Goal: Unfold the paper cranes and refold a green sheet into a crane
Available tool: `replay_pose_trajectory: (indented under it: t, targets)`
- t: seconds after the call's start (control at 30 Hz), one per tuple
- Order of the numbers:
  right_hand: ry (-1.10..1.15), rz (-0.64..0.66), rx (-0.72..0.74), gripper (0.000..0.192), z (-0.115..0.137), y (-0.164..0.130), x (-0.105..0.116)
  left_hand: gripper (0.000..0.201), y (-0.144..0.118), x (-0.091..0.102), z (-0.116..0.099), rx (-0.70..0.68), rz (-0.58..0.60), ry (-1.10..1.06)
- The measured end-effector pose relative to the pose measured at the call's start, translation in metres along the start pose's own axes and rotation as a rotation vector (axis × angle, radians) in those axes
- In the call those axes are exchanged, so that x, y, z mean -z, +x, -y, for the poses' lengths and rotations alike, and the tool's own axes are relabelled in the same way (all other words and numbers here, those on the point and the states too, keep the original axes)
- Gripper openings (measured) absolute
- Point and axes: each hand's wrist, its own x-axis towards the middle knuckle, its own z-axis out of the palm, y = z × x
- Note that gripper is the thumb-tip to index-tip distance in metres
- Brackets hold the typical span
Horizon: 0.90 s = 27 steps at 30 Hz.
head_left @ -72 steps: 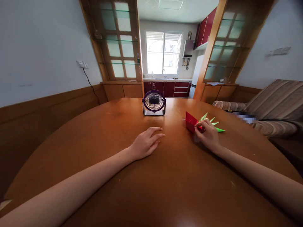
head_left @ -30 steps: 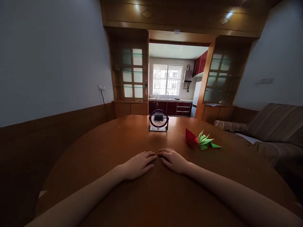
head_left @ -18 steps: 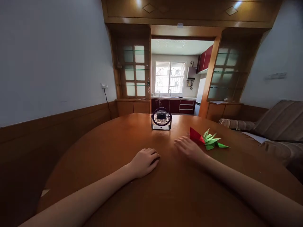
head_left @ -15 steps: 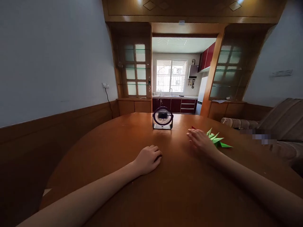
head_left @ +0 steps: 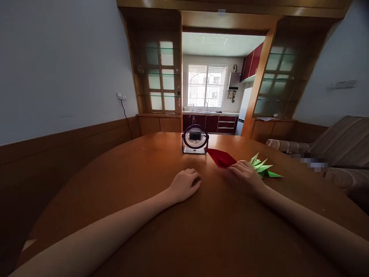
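Observation:
My right hand (head_left: pixel 247 176) pinches a sheet of red paper (head_left: pixel 221 157) by its near right corner; the paper points left, toward the fan, and looks folded or bent. Just beyond that hand sits a green folded-paper piece (head_left: pixel 261 166) with several pointed tips, partly hidden by the fingers. On the wooden table, my left hand (head_left: pixel 186 184) rests with fingers loosely curled and the thumb apart, nothing visible in the gap. A small dark round fan (head_left: pixel 195 137) on a stand is upright ahead of both hands.
The round brown table (head_left: pixel 123 181) fills the foreground. A striped sofa (head_left: pixel 340 150) stands at the right. Behind the table are wooden cabinets (head_left: pixel 161 124) and a kitchen doorway. A black cord (head_left: pixel 126 113) hangs from the left wall outlet.
The red paper, mostly hidden before, now shows fully at my right hand's fingertips, extending left. My right hand has shifted slightly right, and my left hand a little right and farther forward.

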Motion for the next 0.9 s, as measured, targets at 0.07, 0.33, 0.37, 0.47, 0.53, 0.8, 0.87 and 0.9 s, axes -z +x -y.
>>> replay_pose_trajectory:
  t: [0.07, 0.33, 0.37, 0.47, 0.53, 0.8, 0.87, 0.9]
  targets:
    - [0.09, -0.046, 0.003, 0.02, 0.017, 0.015, -0.01, 0.023, 0.002, 0.0, 0.006, 0.118, -0.055, -0.175]
    - [0.615, -0.134, -0.082, 0.013, 0.074, 0.069, -0.055, 0.068, 0.011, -0.002, 0.027, 0.282, -0.224, -1.081]
    - [0.654, -0.123, -0.096, 0.013, 0.076, 0.07, -0.055, 0.07, 0.011, -0.002, 0.027, 0.295, -0.248, -1.099]
    - [0.727, -0.054, -0.167, 0.009, 0.077, 0.065, -0.048, 0.065, 0.007, 0.0, 0.027, 0.342, -0.3, -1.08]
    - [0.78, 0.0, -0.244, 0.007, 0.076, 0.061, -0.044, 0.047, 0.005, 0.001, 0.026, 0.36, -0.315, -1.046]
    - [1.082, 0.03, -0.544, 0.022, 0.07, 0.06, -0.051, 0.032, 0.002, 0.006, 0.016, 0.343, -0.244, -0.998]
    - [0.935, -0.006, -0.476, 0.022, 0.071, 0.059, -0.049, 0.032, 0.002, 0.007, 0.016, 0.367, -0.237, -1.023]
    - [0.827, -0.039, -0.412, 0.021, 0.073, 0.059, -0.047, 0.033, 0.002, 0.008, 0.016, 0.376, -0.237, -1.04]
